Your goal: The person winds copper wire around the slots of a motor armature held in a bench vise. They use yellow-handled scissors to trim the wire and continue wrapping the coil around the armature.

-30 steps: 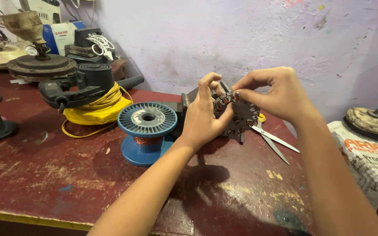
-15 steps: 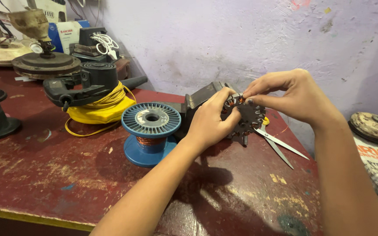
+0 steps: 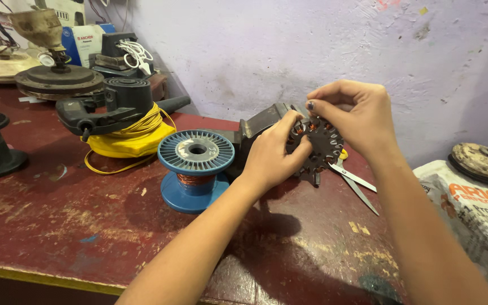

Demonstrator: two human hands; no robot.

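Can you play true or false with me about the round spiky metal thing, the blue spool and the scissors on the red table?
1. Both hands hold the round toothed metal part. True: the left hand and the right hand grip it.
2. The blue spool lies on its side. False: it stands upright on the red table.
3. The scissors are in the right hand. False: they lie on the table.
4. Yellow cord sits left of the spool. True.
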